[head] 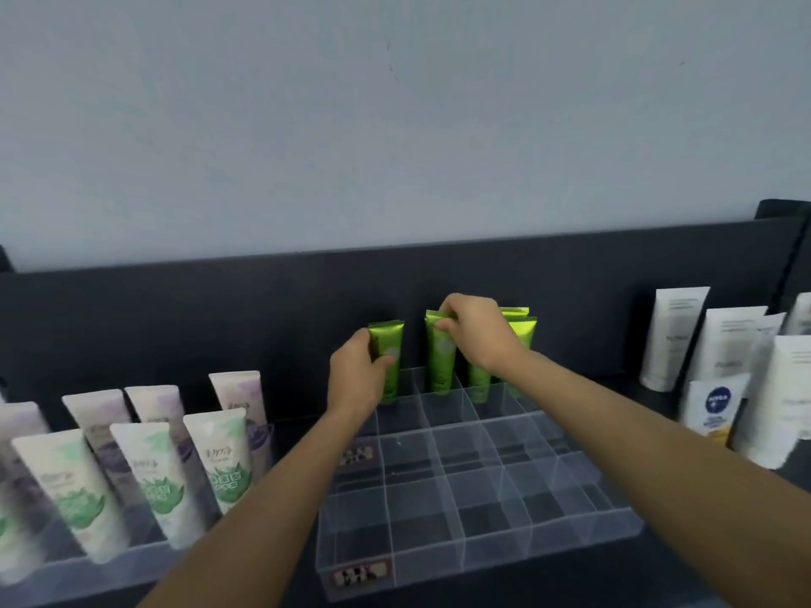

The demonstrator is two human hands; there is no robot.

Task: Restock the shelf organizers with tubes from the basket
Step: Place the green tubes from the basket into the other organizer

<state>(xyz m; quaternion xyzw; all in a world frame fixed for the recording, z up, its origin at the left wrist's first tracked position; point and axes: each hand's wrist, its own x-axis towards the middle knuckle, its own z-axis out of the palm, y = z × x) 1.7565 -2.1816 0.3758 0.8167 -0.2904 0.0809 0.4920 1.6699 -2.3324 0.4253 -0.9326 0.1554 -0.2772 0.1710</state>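
Note:
A clear acrylic organizer [474, 489] with several square cells sits on the dark shelf. Green tubes stand upright in its back row. My left hand [357, 375] grips the leftmost green tube [390, 344] by its side. My right hand [478, 333] pinches the top of the second green tube [441, 366]. More green tubes [518, 326] stand behind my right wrist, partly hidden. The basket is not in view.
To the left, another clear organizer [87, 568] holds several white tubes with green or purple prints [221, 458]. White tubes [671, 340] and a blue-labelled one [713, 405] stand at the right. A dark back panel [219, 318] runs behind the shelf.

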